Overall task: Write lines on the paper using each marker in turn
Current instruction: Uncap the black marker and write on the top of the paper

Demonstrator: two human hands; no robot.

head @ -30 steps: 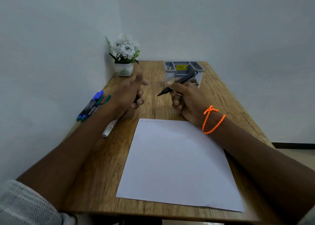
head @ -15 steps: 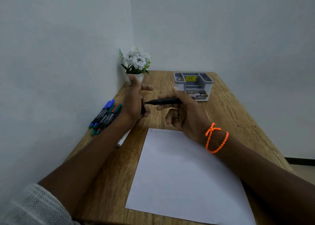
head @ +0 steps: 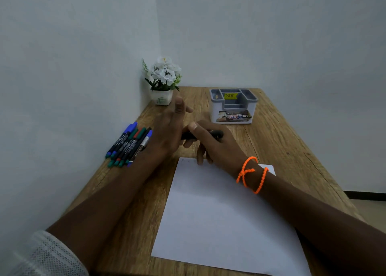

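Note:
My right hand (head: 217,146) grips a black marker (head: 208,134) and holds it level above the far edge of the white paper (head: 219,213). The marker's left end runs into my left hand (head: 167,129). That hand's lower fingers curl round the marker cap there, which is mostly hidden, while the thumb and one finger point up. Several more markers (head: 127,144), with blue, green and red caps, lie in a bundle on the wooden table (head: 282,150) beside the left wall. Faint marks show at the paper's top left corner.
A grey desk organizer (head: 232,106) with a yellow price sticker stands at the back of the table. A white flower pot (head: 161,97) sits in the back left corner. Walls close off the left and far sides. An orange cord circles my right wrist.
The right hand has swung the marker from tilted to level and brought its tip end into the left hand. The hands have come together, lower over the paper's far edge.

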